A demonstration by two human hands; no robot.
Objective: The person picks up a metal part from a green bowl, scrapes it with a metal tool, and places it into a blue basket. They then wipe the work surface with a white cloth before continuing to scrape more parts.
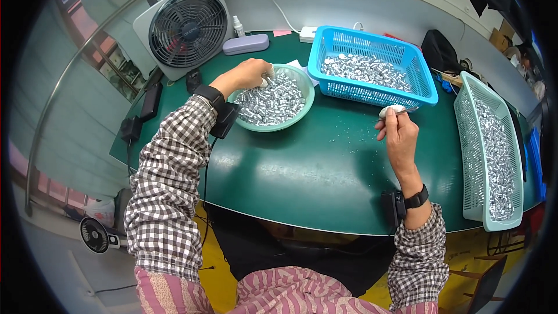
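A dark green table (302, 168) with a curved front edge carries the whole setup. At its far left corner stands a grey box fan (185, 30), facing the seated person. A bright blue basket (418, 72) sits at the far centre, its floor covered with small silver metal parts. A pale green basket (474, 157), long and narrow, lies along the right side and holds a dense layer of the same parts. A round, pale green bowl (307, 100) rests left of centre, just beside the blue basket, and is filled with metal parts (273, 104). A lilac case (246, 44) lies behind the bowl, near the fan. The person's left hand (247, 74) reaches over the far rim of the bowl, fingers curled down into the parts; whether it has hold of any part cannot be told. The right hand (400, 131) is raised above the table, just in front of the blue basket, fingers pinched closed around a thin metal tool (405, 110) that points right. A white fingertip cover (388, 110) shows at the top of that hand. Both wrists wear black bands.
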